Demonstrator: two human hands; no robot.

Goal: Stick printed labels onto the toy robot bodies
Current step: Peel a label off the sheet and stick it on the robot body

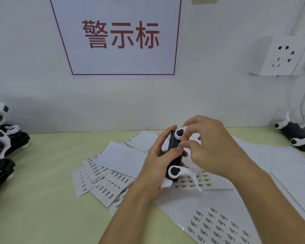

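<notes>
**Label going onto a held toy body**

Head view: one toy body is held above the label sheets, its long axis running away from the person. The left hand grips it from the left; the right hand pinches a small label against its middle. The sheets lie overlapped, too many to count surely. Left of the body, a pile of toys is cut off by the edge; right, one more toy lies on the bench. Label print is unreadable.

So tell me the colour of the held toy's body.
Black body with white joints, seen in the head view.
</notes>
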